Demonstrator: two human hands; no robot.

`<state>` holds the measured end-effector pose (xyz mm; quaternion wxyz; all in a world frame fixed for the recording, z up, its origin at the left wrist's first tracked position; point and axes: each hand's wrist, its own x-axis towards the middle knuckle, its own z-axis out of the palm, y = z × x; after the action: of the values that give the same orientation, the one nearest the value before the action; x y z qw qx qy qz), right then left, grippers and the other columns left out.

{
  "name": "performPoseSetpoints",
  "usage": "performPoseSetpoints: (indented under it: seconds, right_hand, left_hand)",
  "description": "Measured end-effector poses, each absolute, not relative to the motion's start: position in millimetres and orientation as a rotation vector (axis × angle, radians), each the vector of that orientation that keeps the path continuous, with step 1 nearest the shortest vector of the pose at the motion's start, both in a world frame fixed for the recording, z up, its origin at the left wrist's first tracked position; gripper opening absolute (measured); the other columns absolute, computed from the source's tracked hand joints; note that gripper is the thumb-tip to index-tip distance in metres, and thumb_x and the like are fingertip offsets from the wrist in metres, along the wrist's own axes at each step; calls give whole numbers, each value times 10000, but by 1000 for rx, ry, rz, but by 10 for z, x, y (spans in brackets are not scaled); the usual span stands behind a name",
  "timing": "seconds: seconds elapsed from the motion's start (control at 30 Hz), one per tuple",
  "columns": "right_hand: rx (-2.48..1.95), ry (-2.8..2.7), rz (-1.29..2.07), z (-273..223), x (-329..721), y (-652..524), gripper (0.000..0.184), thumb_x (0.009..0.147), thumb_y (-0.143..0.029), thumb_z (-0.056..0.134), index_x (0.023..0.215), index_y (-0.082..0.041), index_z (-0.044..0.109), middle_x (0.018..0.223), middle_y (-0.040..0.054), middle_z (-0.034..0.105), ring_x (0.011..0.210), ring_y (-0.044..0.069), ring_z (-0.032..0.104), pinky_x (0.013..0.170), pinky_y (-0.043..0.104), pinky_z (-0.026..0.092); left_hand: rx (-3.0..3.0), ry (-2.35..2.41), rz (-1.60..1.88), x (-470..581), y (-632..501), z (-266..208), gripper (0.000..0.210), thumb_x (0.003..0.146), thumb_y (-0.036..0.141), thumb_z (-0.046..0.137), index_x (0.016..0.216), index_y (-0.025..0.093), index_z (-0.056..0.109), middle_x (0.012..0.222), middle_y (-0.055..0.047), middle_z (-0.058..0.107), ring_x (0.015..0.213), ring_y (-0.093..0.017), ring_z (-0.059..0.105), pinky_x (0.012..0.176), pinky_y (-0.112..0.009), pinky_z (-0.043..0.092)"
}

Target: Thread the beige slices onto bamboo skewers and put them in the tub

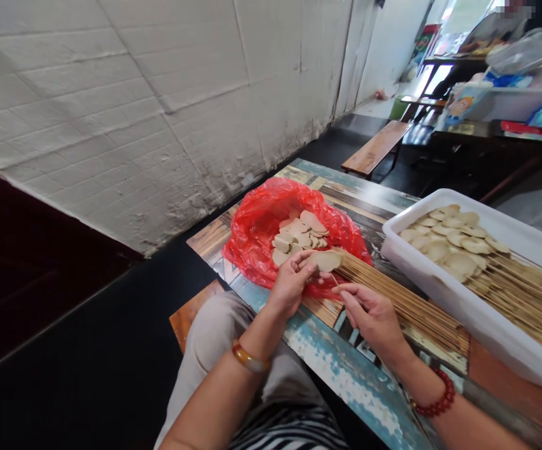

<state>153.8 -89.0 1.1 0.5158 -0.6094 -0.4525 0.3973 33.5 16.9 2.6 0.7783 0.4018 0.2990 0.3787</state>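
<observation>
Between the thumb and fingers of my left hand [294,281] is a thin, pale oval slice [326,260] of food. My right hand [367,312] pinches a thin wooden skewer [336,282], its tip end close to the slice's lower edge; I cannot tell whether it pierces it. Just behind my left hand lies a red plastic bag [252,231], spread open, with a heap of similar slices [301,234] in it. A bundle of bare skewers [402,303] lies on the table beyond my right hand.
At the right on the patterned table [346,381] stands a white plastic tub [439,281] of skewered slices [458,240]. A wooden bench [377,147] is beyond the table, by the white wall [158,94]. A cluttered table with a plastic box [509,100] stands at the back right, a person behind it.
</observation>
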Motion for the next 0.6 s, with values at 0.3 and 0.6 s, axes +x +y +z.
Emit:
performPoseSetpoints:
  seconds: [0.3, 0.6]
  right_hand:
    - [-1479, -1085, 1034, 19, 1509, -909, 290, 841, -342, 484, 1019, -149, 606, 491, -70, 414, 427, 69, 368, 411, 188, 302]
    - [-1536, -1079, 1029, 2, 1531, -898, 330, 845, -344, 474, 1079, -150, 600, 496, -57, 433, 423, 78, 373, 404, 198, 301]
  left_hand:
    - [823, 607, 797, 289, 178, -10, 274, 676, 299, 669, 806, 147, 481, 707, -15, 636, 609, -149, 642, 569, -241, 483]
    - [907, 667, 813, 323, 178, -27, 279, 648, 235, 690, 869, 129, 558, 755, -9, 639, 630, -80, 585, 627, -187, 455]
